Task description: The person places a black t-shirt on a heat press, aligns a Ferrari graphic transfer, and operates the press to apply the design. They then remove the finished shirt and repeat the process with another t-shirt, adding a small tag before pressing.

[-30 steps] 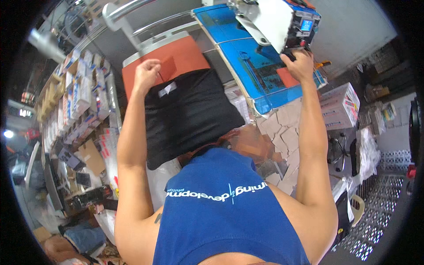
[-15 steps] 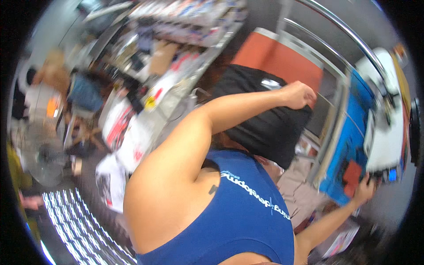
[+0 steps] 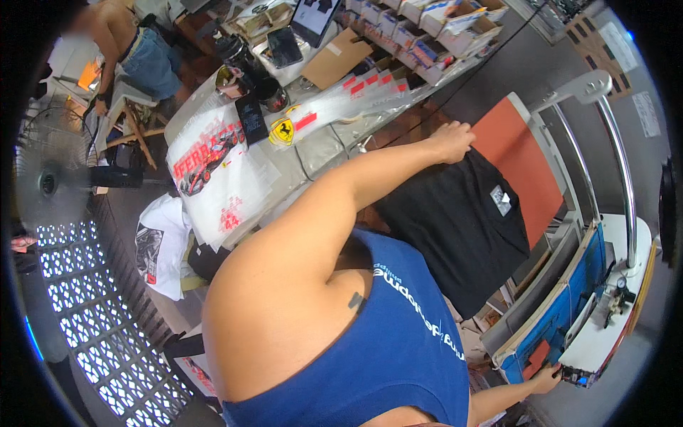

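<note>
A black T-shirt [image 3: 455,220] lies over the orange pad [image 3: 518,171] of a heat press, a small pale label showing near its collar. My left hand [image 3: 454,141] is at the shirt's far left corner, its fingers bent and closed on the cloth edge. Low on the right, my right hand [image 3: 546,379] grips the end of the heat press head [image 3: 605,285] beside its small control box; the fingertips are partly hidden. The head's blue underside [image 3: 555,313] is swung to the right of the pad.
Printed transfer sheets [image 3: 213,164], a dark phone [image 3: 251,119] and a laptop [image 3: 313,21] lie on the table at left. Boxes of packets [image 3: 427,35] stand behind. A curved chrome bar [image 3: 619,171] rises by the press. A fan [image 3: 50,181] and another person [image 3: 146,64] are far left.
My view has turned, so the press sits lower and farther right. My left hand has come to the shirt's far left corner. The right hand stays at the press head.
</note>
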`<state>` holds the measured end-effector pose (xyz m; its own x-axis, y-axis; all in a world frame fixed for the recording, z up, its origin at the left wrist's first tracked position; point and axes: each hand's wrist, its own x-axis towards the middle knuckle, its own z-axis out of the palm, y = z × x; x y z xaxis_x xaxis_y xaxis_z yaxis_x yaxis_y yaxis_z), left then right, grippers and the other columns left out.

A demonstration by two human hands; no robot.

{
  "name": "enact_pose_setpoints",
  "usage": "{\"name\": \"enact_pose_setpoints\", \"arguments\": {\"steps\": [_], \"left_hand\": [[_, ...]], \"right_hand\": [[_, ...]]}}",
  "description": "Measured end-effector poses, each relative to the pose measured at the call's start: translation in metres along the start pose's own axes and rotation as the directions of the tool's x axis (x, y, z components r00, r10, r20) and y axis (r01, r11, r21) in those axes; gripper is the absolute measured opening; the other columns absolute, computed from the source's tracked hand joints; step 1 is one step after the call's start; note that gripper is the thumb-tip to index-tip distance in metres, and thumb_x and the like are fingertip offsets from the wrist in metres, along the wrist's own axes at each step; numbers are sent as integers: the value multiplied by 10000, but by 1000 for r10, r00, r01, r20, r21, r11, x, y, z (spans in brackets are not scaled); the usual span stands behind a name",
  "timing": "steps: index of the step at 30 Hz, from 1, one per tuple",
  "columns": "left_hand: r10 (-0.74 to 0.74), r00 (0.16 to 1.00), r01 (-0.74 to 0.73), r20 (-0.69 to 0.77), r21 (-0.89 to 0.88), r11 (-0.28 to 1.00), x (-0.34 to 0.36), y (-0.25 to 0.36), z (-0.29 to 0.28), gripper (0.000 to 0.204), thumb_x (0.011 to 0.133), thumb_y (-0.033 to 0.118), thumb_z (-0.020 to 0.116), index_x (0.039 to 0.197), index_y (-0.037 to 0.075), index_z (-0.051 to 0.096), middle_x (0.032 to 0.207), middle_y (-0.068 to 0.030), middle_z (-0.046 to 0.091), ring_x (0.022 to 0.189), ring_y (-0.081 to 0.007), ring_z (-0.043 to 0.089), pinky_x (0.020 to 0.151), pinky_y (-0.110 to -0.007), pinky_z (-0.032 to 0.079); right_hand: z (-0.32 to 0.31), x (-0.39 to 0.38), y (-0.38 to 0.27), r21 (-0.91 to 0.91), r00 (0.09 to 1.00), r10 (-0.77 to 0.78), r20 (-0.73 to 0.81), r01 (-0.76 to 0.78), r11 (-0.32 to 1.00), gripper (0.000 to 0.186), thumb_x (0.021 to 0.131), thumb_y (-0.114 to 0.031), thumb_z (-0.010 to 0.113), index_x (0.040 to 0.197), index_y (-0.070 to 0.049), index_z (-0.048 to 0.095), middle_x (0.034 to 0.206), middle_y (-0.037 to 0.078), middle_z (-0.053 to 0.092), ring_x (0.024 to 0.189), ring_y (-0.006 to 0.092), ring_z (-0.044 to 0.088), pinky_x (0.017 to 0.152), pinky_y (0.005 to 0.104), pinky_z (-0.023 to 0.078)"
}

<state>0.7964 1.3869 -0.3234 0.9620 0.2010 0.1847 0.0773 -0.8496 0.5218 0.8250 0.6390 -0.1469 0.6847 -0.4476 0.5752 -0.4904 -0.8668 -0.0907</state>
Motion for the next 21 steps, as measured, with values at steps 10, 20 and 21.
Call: {"name": "enact_pose_setpoints", "arguments": {"steps": [10, 20, 21], "left_hand": [[112, 990, -127, -85, -191, 973, 14, 7, -10, 202, 912, 214, 726, 1054, 71, 717, 1048, -138, 702, 1059, -331, 666, 891, -467, 514], [414, 900, -437, -138, -276, 856, -18, 48, -122, 287, 900, 295, 764, 1035, 54, 688, 939, -170, 718, 925, -353, 704, 807, -452, 540], [421, 901, -432, -106, -128, 893, -23, 42, -135, 302, 871, 286, 778, 1036, 49, 688, 963, -183, 714, 963, -378, 691, 820, -470, 540]], "right_hand": [[104, -148, -239, 623, 655, -752, 70, 560, 546, 343, 985, -225, 643, 1232, 6, 696, 1248, 208, 701, 1181, 364, 649, 1049, 411, 479], [78, -129, -277, 854, 458, -758, 465, -6, 520, 159, 915, -60, 707, 914, -35, 550, 833, 8, 541, 759, 148, 540, 736, 292, 450], [54, -122, -264, 895, 512, -762, 396, -30, 445, 208, 934, -72, 717, 890, -56, 514, 810, -35, 473, 763, 85, 470, 694, 250, 403]]}}
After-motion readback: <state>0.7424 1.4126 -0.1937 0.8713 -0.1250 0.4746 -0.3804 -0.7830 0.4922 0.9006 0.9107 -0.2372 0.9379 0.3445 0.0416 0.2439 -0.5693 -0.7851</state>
